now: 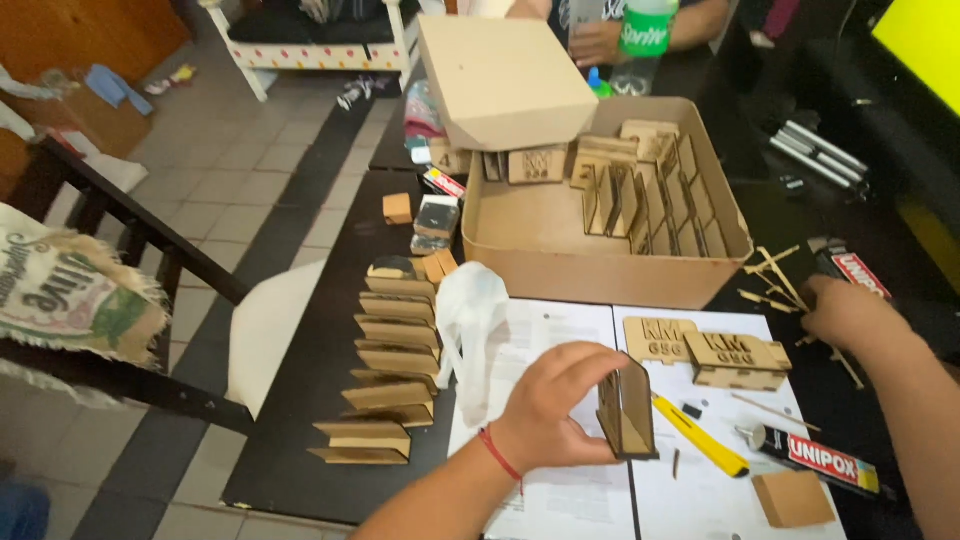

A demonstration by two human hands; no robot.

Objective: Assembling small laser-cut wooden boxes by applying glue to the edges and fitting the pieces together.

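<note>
Black tabletop under white paper sheets (560,330) is where we work: our left hand (550,405) pinches a small upright wooden piece (627,408), apparently mid-assembly. Our right hand (848,312) reaches among thin wooden sticks (775,280); whether it grips one, we cannot tell. A yellow cutter (700,436) and glue tube (815,462) lie near, a cardboard box (600,262) beyond.

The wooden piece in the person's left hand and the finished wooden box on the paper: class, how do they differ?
The wooden piece stands upright on its edge, held by the left hand; the finished wooden box lies flat, untouched. The piece is thin, open and dark-edged; the box is a closed block with cut lettering on top. The right hand reaches thin sticks instead. Both are light brown laser-cut wood, resting on white paper.
</note>
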